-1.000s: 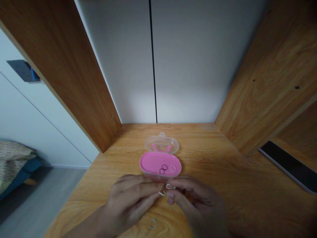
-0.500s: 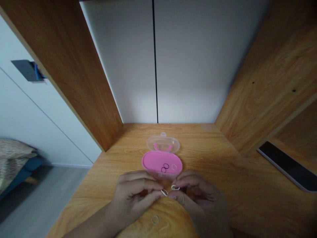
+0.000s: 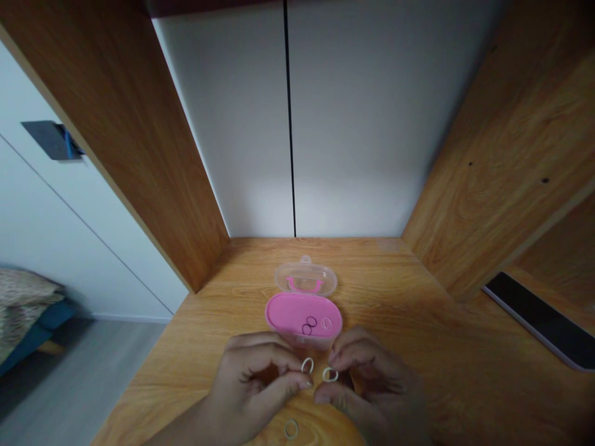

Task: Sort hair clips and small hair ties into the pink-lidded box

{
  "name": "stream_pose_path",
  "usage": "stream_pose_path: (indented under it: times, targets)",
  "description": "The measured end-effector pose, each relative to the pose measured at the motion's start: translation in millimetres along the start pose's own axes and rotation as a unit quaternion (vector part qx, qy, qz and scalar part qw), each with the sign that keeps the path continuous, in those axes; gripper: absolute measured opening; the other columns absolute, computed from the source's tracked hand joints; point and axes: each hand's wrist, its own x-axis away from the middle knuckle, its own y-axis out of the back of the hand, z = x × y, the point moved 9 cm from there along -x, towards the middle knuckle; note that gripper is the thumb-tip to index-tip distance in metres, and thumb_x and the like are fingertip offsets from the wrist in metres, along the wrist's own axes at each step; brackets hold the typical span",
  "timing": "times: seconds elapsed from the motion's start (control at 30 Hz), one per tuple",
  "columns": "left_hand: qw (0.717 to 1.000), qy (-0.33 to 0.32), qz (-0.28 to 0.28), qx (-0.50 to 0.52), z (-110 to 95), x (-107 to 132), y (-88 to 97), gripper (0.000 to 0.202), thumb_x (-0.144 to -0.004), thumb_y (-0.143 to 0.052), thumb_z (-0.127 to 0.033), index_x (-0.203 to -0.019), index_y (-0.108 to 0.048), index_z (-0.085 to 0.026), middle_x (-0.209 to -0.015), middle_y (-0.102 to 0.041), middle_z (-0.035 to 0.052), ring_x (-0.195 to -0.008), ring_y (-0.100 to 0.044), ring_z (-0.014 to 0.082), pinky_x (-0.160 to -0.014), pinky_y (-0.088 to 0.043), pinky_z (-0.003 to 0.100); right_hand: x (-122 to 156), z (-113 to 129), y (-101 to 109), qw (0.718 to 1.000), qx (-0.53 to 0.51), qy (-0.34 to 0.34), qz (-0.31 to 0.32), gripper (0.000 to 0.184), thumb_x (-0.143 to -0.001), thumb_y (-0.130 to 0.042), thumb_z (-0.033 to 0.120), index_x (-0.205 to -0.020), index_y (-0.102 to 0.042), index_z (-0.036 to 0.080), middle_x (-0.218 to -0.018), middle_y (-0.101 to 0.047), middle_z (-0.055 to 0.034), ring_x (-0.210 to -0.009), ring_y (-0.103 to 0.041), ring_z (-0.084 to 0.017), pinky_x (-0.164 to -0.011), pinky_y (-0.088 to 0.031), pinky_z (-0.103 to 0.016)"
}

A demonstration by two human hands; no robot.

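Between the thumb and fingers of my left hand is a small white hair tie, held upright as a thin loop. My right hand pinches a second white hair tie, its round opening visible. The two loops are close together but apart, just in front of the pink box. On the box's pink surface lie dark hair ties and a pale hair tie. One more pale hair tie rests on the wooden table below my hands.
The box's clear lid, with a pink handle, lies open behind it. A dark-screened phone is on the right. Wooden side panels and white doors bound the table at the sides and back.
The loops in both hands have turned and look rounder; the right one was flattened between the fingers before. The view has tilted slightly, so everything sits a little lower.
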Motion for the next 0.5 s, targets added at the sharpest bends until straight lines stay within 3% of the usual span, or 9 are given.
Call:
stream_pose_path:
  times: [0.27, 0.5]
  targets:
    - [0.995, 0.062, 0.033, 0.076, 8, -2, -8.8, 0.019, -0.088, -0.071, -0.029, -0.075, -0.077, -0.017, -0.066, -0.075, 0.0056, -0.06, -0.069, 0.0129, -0.058, -0.053, 0.02, -1, 8, -6, 0.998, 0.035, 0.01, 0.046, 0.027, -0.072, -0.086, 0.015, -0.09, -0.076, 0.032, -0.08, -0.071, 0.0037, -0.068, -0.069, -0.012, -0.06, -0.057, -0.018]
    - [0.993, 0.063, 0.047, 0.088, 7, -1, -11.3, 0.019, -0.09, -0.068, -0.029, -0.076, -0.077, -0.018, -0.067, -0.075, 0.0062, -0.058, -0.068, 0.0128, -0.056, -0.051, 0.02, 1, 3, -9, 0.996, 0.043, 0.016, 0.076, 0.033, -0.074, -0.084, 0.014, -0.097, -0.078, 0.036, -0.079, -0.071, 0.0022, -0.065, -0.069, -0.012, -0.058, -0.057, -0.019]
